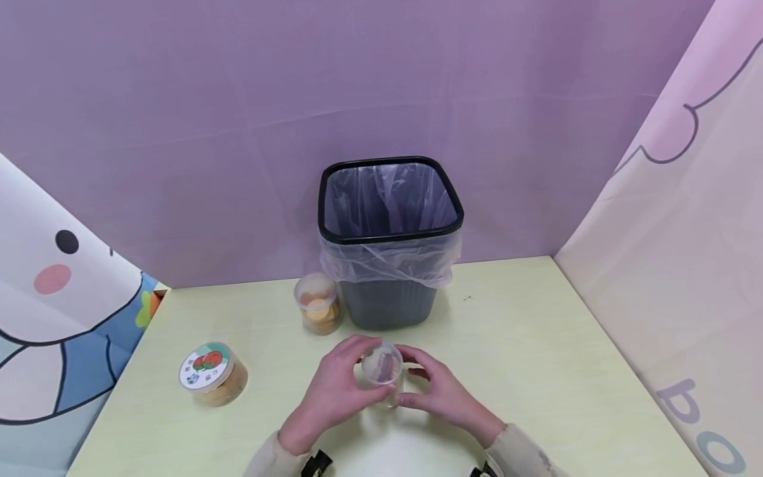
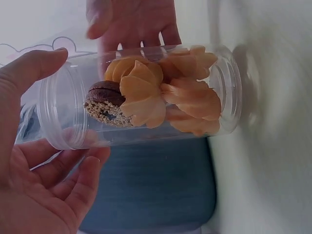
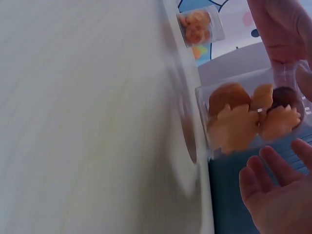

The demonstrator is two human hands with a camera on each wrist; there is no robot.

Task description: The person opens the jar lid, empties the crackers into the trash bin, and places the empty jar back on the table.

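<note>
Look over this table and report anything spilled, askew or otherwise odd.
One small thing: a few dark specks on the table, right of the bin, odd on an otherwise plain surface. Crumbs or marks, I can't tell. The jar between the left hand and right hand stands upright.

"What carries it all?"
"A pale yellow tabletop (image 1: 566, 377)."
"What's on it?"
"A grey bin (image 1: 387, 308) at twelve o'clock, a clear-topped biscuit jar (image 1: 322, 313) between ten and eleven, a picture-lidded jar (image 1: 217, 381) at nine."
"And the centre?"
"A held cookie jar (image 1: 381, 364); whether its base touches, I can't tell. Small dark specks (image 1: 467, 297) show at two."
</note>
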